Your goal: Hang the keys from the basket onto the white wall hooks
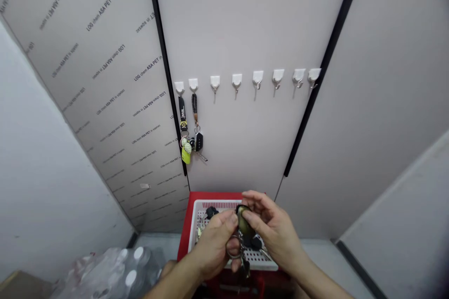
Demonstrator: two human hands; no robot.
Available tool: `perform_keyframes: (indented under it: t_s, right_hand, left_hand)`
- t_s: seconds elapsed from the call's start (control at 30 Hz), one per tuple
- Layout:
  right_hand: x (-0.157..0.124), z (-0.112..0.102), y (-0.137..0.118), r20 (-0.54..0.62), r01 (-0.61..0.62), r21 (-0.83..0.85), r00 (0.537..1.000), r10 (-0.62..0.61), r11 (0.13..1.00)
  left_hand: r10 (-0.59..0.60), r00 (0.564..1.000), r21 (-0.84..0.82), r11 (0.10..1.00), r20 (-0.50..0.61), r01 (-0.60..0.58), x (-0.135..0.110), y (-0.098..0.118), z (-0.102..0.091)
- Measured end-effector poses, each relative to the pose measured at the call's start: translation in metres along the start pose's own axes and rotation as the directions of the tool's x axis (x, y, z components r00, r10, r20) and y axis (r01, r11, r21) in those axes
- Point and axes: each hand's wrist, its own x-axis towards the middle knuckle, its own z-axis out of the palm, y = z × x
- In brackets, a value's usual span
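Over the white basket [192, 233], both hands hold one bunch of keys with a dark olive, rounded key holder [246, 226]; its exact kind is not clear. My left hand [218, 243] pinches the holder's left edge, and a metal ring shows by its fingers. With thumb and fingers, my right hand [271, 224] grips the upper right of the holder. Small metal and dark parts dangle below, partly hidden. Inside the basket lie more keys, among them a black one [211, 212] at the back left, much of them covered by my hands.
On the wall ahead runs a row of several white adhesive hooks [257, 77]. Key bunches with a black strap [182, 112] and a braided loop [195, 105] hang from the two leftmost. The basket rests on a red stand [185, 229]. Plastic-wrapped bottles [135, 266] stand lower left.
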Motion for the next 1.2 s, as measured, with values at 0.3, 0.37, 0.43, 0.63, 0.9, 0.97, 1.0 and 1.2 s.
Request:
perform_keyframes:
  t_s: [0.3,0.37,0.43,0.63,0.9,0.97,1.0,1.2]
  right_hand:
    - [-0.003,0.005,0.001,-0.012,0.107,-0.205,0.994,-0.111,0.973]
    - [-0.002,0.002,-0.001,0.081,0.166,-0.216,0.985,-0.152,0.962]
    - [-0.002,-0.004,-0.002,0.199,0.213,-0.199,0.964,-0.174,0.957]
    - [-0.001,-0.014,-0.001,0.287,0.198,-0.138,0.946,-0.152,0.97]
    - [-0.005,-0.004,0.002,0.189,-0.157,0.044,0.971,0.146,0.987]
    - [-0.005,-0.003,0.002,0.194,-0.239,0.124,0.958,0.213,0.963]
    - [-0.004,-0.003,0.002,0.189,-0.258,0.152,0.955,0.228,0.954]
    - [-0.003,-0.014,-0.008,0.312,-0.284,0.301,0.932,0.187,0.911]
  left_hand:
    - [0.176,0.977,0.515,0.853,-0.123,-0.089,-0.002,-0.004,-0.001]
    - [0.17,0.977,0.549,0.832,-0.128,-0.073,-0.004,-0.001,-0.001]
    - [0.136,0.984,0.543,0.838,-0.114,-0.053,-0.006,0.001,-0.001]
    - [0.189,0.98,0.618,0.779,-0.065,-0.109,-0.01,0.005,0.005]
    - [0.246,0.969,0.744,0.652,-0.027,-0.145,-0.01,0.007,0.012]
    - [0.223,0.975,0.735,0.664,-0.017,-0.139,-0.007,0.006,0.01]
    - [0.195,0.981,0.713,0.691,-0.023,-0.121,-0.006,0.006,0.009]
    - [0.046,0.995,0.444,0.896,-0.083,-0.004,0.001,0.009,0.007]
